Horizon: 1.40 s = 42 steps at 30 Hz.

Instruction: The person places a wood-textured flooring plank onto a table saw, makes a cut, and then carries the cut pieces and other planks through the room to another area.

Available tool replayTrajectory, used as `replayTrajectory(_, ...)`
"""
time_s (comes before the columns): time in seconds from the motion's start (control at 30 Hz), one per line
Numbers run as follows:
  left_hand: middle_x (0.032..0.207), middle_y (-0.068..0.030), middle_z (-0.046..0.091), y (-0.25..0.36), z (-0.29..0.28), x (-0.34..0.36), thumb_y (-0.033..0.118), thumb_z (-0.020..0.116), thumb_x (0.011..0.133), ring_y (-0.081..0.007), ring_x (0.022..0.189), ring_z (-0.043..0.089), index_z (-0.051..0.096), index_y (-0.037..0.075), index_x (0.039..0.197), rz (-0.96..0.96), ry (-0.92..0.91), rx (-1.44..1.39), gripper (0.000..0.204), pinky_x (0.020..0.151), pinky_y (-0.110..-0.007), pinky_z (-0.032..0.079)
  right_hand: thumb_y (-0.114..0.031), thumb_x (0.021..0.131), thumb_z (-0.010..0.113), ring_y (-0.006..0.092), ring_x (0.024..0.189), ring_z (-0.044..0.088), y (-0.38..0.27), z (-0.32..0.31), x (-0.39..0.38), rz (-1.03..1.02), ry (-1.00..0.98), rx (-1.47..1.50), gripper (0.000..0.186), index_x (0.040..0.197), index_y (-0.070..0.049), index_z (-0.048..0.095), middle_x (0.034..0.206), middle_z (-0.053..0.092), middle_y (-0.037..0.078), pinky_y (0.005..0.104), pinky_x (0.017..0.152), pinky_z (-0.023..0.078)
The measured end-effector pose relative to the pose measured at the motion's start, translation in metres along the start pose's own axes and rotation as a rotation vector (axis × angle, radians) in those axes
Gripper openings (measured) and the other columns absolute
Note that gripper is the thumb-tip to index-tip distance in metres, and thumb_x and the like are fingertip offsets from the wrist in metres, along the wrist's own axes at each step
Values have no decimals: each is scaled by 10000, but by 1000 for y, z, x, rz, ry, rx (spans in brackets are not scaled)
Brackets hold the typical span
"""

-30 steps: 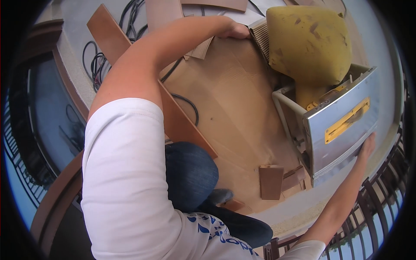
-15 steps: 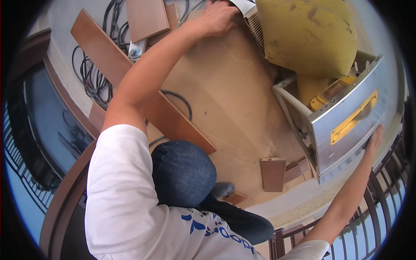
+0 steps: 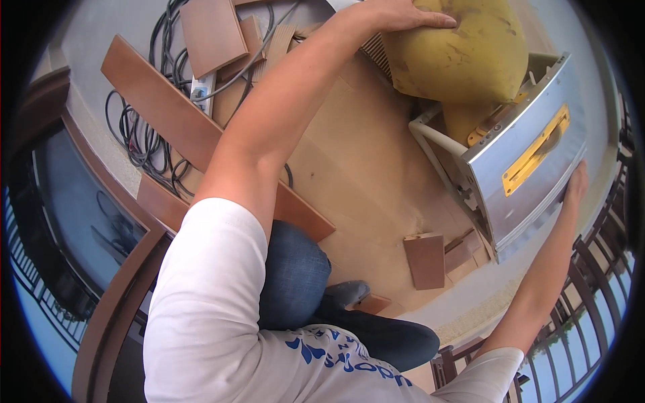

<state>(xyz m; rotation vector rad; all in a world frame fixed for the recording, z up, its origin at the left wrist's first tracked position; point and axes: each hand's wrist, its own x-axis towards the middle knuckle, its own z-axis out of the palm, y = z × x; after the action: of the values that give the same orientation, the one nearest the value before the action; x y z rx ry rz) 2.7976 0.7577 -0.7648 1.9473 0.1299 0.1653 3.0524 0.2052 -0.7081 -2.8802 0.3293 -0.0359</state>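
My left hand (image 3: 420, 17) rests on the upper part of a stained yellow bag (image 3: 457, 64), a finger stretched along its surface and the others partly hidden. The bag sits in a tipped metal saw table (image 3: 531, 195), whose silver top faces right and carries a yellow slotted insert (image 3: 535, 149). My right hand (image 3: 576, 180) grips the outer edge of that top, fingertips partly hidden. Behind the bag, a corrugated piece (image 3: 373, 54) shows at its left side.
Loose reddish boards (image 3: 154, 107), black cables (image 3: 138, 134) and a white power strip (image 3: 201, 97) lie at left. Short board offcuts (image 3: 423, 262) sit below the saw on brown sheeting (image 3: 356, 161). A glass door (image 3: 80, 215) is at left, a railing (image 3: 584, 289) at lower right.
My left hand has moved from beside the corrugated piece rightward onto the yellow bag. My right hand and the saw table appear higher in the picture.
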Motion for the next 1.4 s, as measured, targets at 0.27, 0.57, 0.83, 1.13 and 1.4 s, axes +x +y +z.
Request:
replayTrajectory(0.27,1388,-151,428,-78,37,-109,238,799,808,-330,1304,451,607,108,1226,-43,252,-82,478,1099,-421,396,-599,946,383,430,1237,524,1,0,0,-7,48,-75,771,1190,91,626,1255,600,303,452,1055,372)
replayTrajectory(0.57,1168,-149,596,-101,56,-174,89,663,853,-295,1060,612,694,6,1021,-298,49,17,190,890,-385,511,-587,942,400,441,1228,532,-3,2,-6,-32,43,-111,757,1211,86,617,1262,591,310,443,1056,384)
replayTrajectory(0.83,1236,-133,608,74,-65,-62,237,636,885,-303,1081,612,671,103,1163,-70,278,433,310,906,-391,505,-582,939,413,429,1231,534,-16,-2,-19,-18,65,-74,729,1224,53,630,1263,601,289,433,1060,380)
replayTrajectory(1.13,1485,-141,410,29,24,9,434,605,931,-358,1311,447,483,252,1447,-52,-19,613,561,1053,-446,441,-573,939,420,441,1239,518,-14,-1,-21,14,98,-72,728,1227,68,609,1278,580,309,445,1074,366)
replayTrajectory(1.4,1470,-161,438,-40,-8,-41,312,527,996,-353,1304,461,503,216,1417,111,172,455,433,1064,-443,413,-625,916,381,441,1270,496,18,19,27,-90,60,-119,807,1269,71,587,1323,551,305,463,1083,361)
